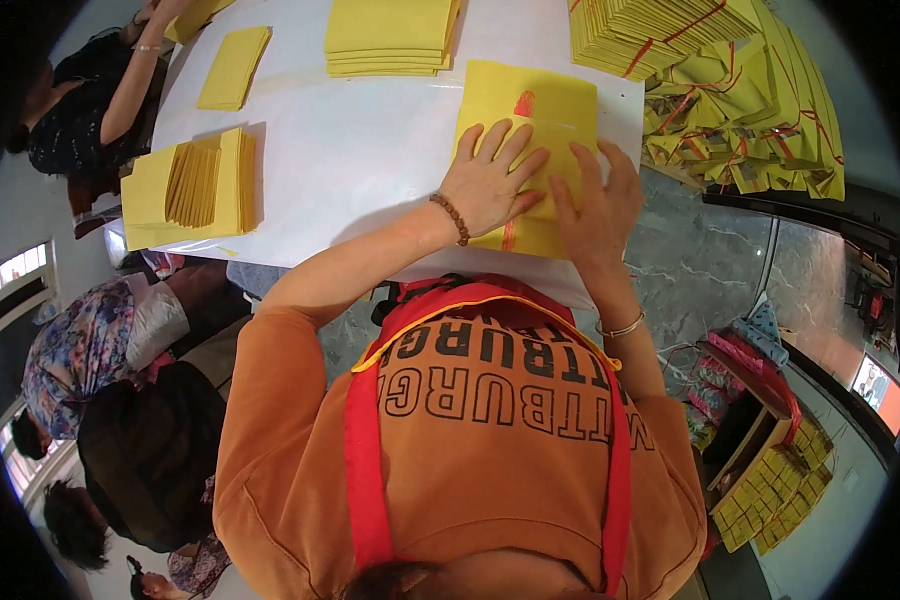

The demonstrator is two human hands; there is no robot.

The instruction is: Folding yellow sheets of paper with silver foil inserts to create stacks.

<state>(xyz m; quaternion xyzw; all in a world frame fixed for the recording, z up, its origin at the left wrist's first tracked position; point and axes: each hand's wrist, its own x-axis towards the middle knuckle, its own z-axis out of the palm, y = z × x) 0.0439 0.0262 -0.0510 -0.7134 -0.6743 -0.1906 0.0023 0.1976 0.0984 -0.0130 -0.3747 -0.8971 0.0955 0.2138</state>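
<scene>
Both hands rest side by side on the folded paper sheet (530, 130) at the table's (370, 150) near right edge. A fanned stack (195, 185) lies left; flat stacks (390, 35) lie farther back.

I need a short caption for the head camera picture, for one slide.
Both hands, left hand and right hand, press flat on a yellow folded paper on a white table, with yellow paper stacks around.

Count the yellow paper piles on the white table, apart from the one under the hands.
4: a fanned stack at the left edge, a flat stack above it, a thick stack top centre, a banded stack top right. More may lie beyond the frame.
</scene>
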